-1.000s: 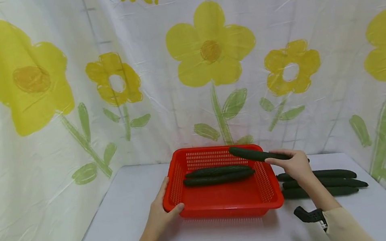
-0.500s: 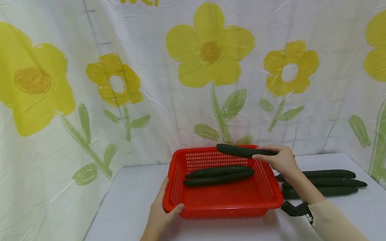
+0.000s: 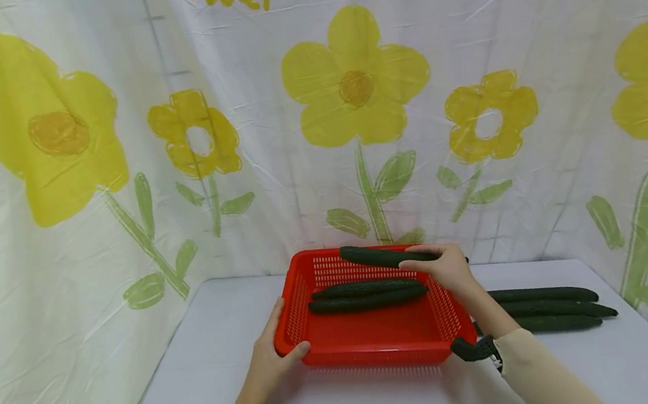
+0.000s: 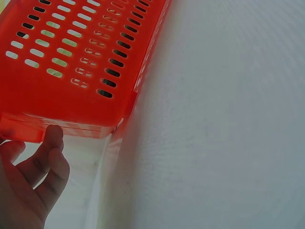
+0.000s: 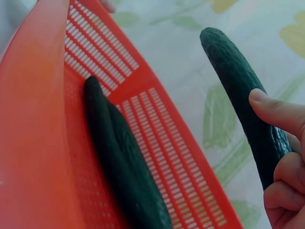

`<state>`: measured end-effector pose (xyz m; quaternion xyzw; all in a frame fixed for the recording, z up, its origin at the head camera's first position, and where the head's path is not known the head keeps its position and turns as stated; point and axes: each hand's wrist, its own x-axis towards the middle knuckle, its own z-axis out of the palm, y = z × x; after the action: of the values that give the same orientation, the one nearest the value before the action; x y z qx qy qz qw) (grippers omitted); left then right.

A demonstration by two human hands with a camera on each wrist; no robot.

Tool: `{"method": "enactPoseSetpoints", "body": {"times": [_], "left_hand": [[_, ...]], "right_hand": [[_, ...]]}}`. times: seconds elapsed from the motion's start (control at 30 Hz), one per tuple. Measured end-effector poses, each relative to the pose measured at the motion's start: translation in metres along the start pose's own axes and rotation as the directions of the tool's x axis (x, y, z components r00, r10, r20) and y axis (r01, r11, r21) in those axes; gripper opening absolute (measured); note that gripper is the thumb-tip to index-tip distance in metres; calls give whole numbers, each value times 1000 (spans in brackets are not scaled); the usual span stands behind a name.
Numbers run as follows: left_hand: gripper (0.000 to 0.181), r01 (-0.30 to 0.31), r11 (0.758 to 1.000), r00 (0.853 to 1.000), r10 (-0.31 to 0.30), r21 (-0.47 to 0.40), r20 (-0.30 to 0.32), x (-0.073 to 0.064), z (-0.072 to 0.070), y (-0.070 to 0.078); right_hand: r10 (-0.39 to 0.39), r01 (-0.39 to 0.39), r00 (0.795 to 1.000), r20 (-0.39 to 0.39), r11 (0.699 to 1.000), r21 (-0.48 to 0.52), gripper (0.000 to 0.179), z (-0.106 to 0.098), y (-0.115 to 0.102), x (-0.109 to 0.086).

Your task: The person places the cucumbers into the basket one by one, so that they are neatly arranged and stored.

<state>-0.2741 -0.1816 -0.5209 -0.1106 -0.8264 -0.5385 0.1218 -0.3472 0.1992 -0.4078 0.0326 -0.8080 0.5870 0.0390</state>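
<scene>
flower-print curtain (image 3: 273, 188) is hanging behind; right forearm (image 3: 492, 313) is hiding ends of three cucumbers (image 3: 559, 307). right hand (image 3: 446, 269) is pinching another cucumber (image 3: 371, 256), jutting past fingertips above the red basket (image 3: 381, 353); left hand (image 3: 271, 359) is gripping its rim.

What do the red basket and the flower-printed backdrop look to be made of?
Red basket: probably molded plastic, smooth with a slight sheen; regular slots in thin walls.
Flower-printed backdrop: thin plastic sheeting or coated fabric, which I can't tell; creases and glossy streaks.

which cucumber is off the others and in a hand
The cucumber gripped in the right hand; two others lie in the basket, three on the table beside it.
</scene>
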Motion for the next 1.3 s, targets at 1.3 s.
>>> {"method": "enactPoseSetpoints", "body": {"times": [1.3], "left_hand": [[96, -8, 1000, 1000, 8, 22, -5, 0, -1, 1]], "right_hand": [[76, -77, 994, 75, 997, 7, 39, 72, 5, 7]]}}
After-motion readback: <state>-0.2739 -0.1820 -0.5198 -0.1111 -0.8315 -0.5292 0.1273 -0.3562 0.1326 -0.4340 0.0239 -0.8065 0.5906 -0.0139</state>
